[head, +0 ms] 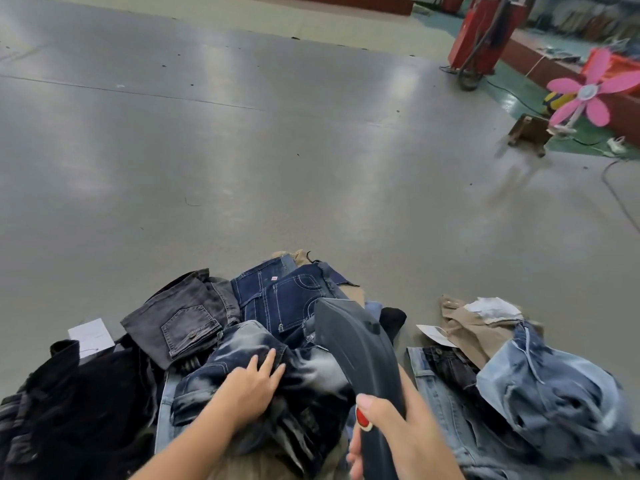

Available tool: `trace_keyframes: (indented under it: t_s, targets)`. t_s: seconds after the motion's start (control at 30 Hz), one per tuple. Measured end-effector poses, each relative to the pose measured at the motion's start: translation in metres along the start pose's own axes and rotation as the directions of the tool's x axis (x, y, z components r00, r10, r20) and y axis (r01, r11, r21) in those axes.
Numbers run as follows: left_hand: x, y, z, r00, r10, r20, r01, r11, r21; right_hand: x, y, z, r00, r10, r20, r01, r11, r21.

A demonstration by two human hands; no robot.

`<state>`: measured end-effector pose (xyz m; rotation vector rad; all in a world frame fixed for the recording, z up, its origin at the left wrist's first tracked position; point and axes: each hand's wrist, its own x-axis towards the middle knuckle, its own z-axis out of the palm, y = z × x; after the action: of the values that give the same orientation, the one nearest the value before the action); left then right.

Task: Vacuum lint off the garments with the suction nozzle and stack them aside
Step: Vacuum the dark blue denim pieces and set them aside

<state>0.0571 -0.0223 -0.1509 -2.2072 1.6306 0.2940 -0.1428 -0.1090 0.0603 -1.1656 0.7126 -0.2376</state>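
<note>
A: Where is the nozzle, and what holds it?

B: The dark suction nozzle (356, 355) sits near centre, in the right hand (394, 434), whose fingers and thumb curl round its handle. Its long axis runs from that hand up and slightly left, the broad head ending over a dark blue pair of jeans (287, 299).

A: And the other hand?

B: The left hand (251, 389) lies just left of the nozzle, fingers fairly straight, pressing on bleached dark jeans (311, 372) on top of the heap. That garment lies between the two hands; the left hand is on it already, and the nozzle head is just beyond its far right edge.

A: So what would the next pass need?

B: Likely a short pull of the nozzle back and left over the cloth being held flat.

A: What surrounds them?

B: A grey-black pair (183, 317) to the far left, black garments (79, 403) at near left, pale blue denim (550, 386) at right, all on a grey floor (242, 150). A pink flower-shaped fan (588, 95) stands far right.
</note>
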Motion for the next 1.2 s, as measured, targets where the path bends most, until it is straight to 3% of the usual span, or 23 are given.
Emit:
trace_keyframes:
  t_s: [0.1, 0.13, 0.2, 0.3, 0.4, 0.47, 0.57, 0.67, 0.73, 0.8, 0.87, 0.9, 0.97, 1.07, 1.2]
  targets:
    - [-0.003, -0.019, -0.008, 0.985, 0.170, 0.011, -0.170, 0.985, -0.007, 0.001, 0.004, 0.002, 1.000, -0.002, 0.022, 0.003, 0.999, -0.039]
    - [-0.011, -0.019, -0.011, 0.988, 0.146, -0.055, -0.146, 0.989, 0.007, 0.000, 0.006, 0.003, 1.000, 0.002, 0.025, 0.000, 0.998, -0.057]
    - [-0.027, -0.009, -0.010, 0.999, 0.023, -0.037, -0.024, 1.000, -0.012, -0.001, 0.010, 0.005, 0.999, 0.015, 0.029, -0.012, 0.997, -0.080]
    - [-0.036, 0.016, 0.023, 0.977, -0.154, -0.145, 0.127, 0.976, -0.177, -0.003, 0.015, 0.005, 0.999, 0.017, 0.038, -0.014, 0.997, -0.075]
    - [-0.030, 0.026, 0.047, 0.928, -0.184, -0.325, 0.119, 0.971, -0.208, 0.001, 0.016, 0.004, 0.999, -0.014, 0.038, 0.015, 0.999, -0.039]
    - [-0.019, 0.026, 0.053, 0.925, -0.193, -0.327, 0.117, 0.965, -0.236, 0.007, 0.017, 0.004, 0.999, -0.041, 0.023, 0.041, 0.999, -0.026]
    - [-0.003, 0.019, 0.049, 0.955, -0.215, -0.205, 0.152, 0.947, -0.282, 0.018, 0.017, 0.004, 0.998, -0.062, 0.020, 0.063, 0.997, -0.045]
    - [0.009, 0.008, 0.016, 0.995, -0.100, -0.027, 0.086, 0.942, -0.324, 0.023, 0.019, 0.003, 0.999, -0.048, 0.021, 0.050, 0.995, -0.091]
    - [0.011, -0.003, -0.016, 0.990, -0.083, 0.117, 0.112, 0.958, -0.265, 0.023, 0.022, 0.003, 1.000, -0.011, 0.017, 0.013, 0.995, -0.096]
    - [0.010, -0.014, -0.061, 0.983, -0.090, 0.160, 0.147, 0.908, -0.392, 0.020, 0.025, 0.005, 0.999, 0.014, 0.035, -0.012, 0.997, -0.070]
    - [0.002, -0.027, -0.106, 0.985, -0.050, 0.168, 0.141, 0.794, -0.591, 0.017, 0.026, 0.010, 0.997, 0.030, 0.068, -0.029, 1.000, -0.008]
    - [-0.005, -0.031, -0.126, 0.984, 0.002, 0.180, 0.131, 0.676, -0.725, 0.015, 0.026, 0.012, 0.996, 0.029, 0.088, -0.033, 0.998, 0.044]
    - [-0.025, -0.034, -0.154, 0.968, 0.124, 0.220, 0.165, 0.348, -0.923, 0.011, 0.024, 0.018, 0.988, 0.022, 0.153, -0.046, 0.986, 0.159]
    - [-0.054, -0.039, -0.169, 0.894, 0.166, 0.417, 0.417, 0.032, -0.908, 0.009, 0.018, 0.021, 0.986, -0.020, 0.168, -0.016, 0.978, 0.208]
    - [-0.083, -0.055, -0.163, 0.867, 0.217, 0.448, 0.490, -0.216, -0.844, 0.009, 0.011, 0.014, 0.995, -0.058, 0.086, 0.039, 0.976, 0.213]
